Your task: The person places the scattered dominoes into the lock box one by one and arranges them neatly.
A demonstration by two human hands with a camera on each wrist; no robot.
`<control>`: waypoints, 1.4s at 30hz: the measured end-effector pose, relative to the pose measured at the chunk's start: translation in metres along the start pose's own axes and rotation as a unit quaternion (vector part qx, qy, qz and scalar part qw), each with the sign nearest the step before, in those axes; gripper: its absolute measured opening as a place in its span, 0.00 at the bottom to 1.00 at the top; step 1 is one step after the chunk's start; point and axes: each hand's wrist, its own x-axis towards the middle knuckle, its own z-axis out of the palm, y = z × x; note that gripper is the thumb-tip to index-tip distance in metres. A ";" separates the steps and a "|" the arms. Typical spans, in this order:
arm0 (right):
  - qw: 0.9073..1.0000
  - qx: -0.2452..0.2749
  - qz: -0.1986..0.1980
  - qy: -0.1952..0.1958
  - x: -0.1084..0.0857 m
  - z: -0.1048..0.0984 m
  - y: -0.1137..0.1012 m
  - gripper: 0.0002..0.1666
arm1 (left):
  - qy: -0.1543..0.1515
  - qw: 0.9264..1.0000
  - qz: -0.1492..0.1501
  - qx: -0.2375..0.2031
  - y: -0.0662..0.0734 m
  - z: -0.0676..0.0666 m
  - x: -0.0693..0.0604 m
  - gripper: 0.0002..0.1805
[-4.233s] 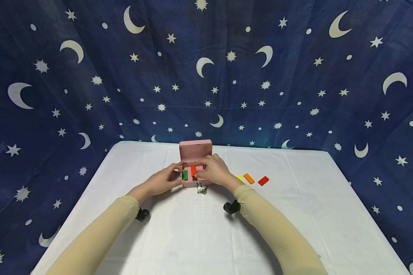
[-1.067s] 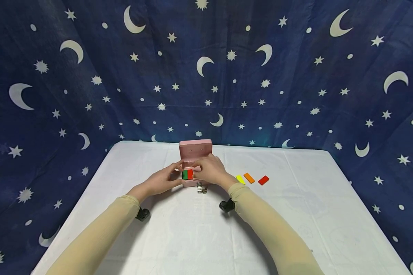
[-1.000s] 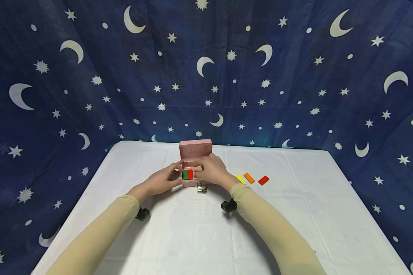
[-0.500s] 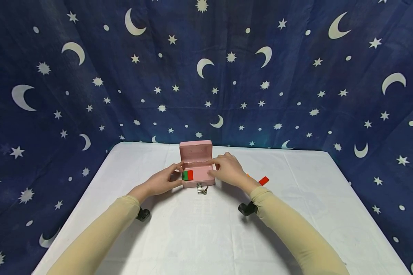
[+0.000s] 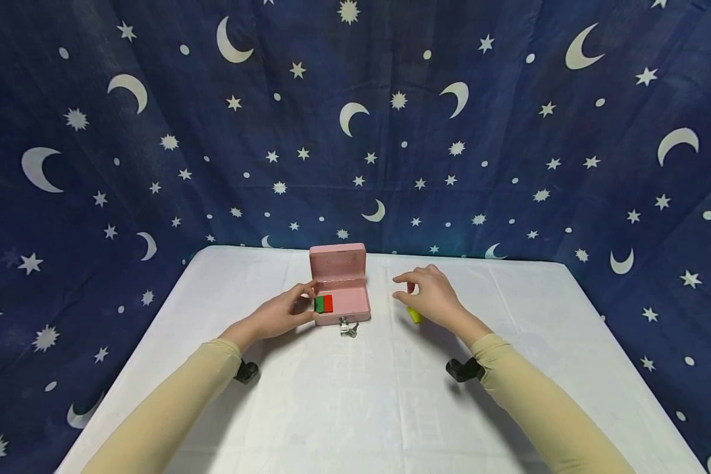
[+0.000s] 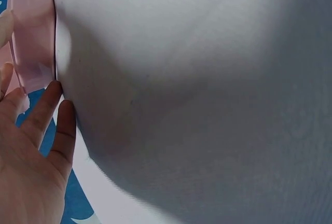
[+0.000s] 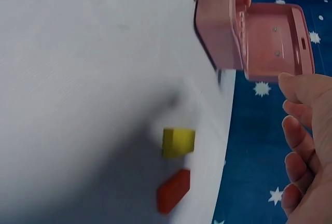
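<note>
One box (image 5: 351,301), left edge gripped by left hand (image 5: 275,313).
Across a gap, right hand (image 5: 434,297) is held near yellow block (image 5: 414,315), fingers loose.

One pink box (image 5: 351,299), one padlock (image 5: 343,326), four visible blocks (image 5: 328,303)

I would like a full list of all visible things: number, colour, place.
curtain: 1, dark blue, background
table: 1, white, before curtain
box: 1, pink, open on table
green block: 1, green, in box, left
red block: 1, red, in box, beside green block
yellow block: 1, yellow, table, right of box
orange block: 1, orange-red, beside yellow block
padlock: 1, silver, box front
keys: count unclear, silver, beside padlock
sleeves: 2, beige, both arms
devices: 2, black, sleeve cuffs
left hand: 1, bare, box's left end
right hand: 1, bare, over table, right of box
</note>
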 end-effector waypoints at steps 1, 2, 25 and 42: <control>1.000 0.002 0.001 0.003 -0.002 -0.001 0.003 0.21 | 0.000 1.000 0.000 0.000 0.000 0.000 0.000 0.27; 1.000 0.004 0.004 0.006 -0.005 -0.003 0.005 0.21 | 0.001 1.000 0.000 0.001 -0.001 0.000 0.000 0.27; 0.996 -0.004 0.091 0.024 -0.055 -0.030 0.075 0.26 | 0.001 1.000 -0.007 0.004 0.002 0.000 0.001 0.28; 0.986 -0.054 0.156 -0.022 -0.077 -0.009 0.095 0.41 | -0.004 1.000 -0.007 -0.003 0.002 -0.001 0.001 0.27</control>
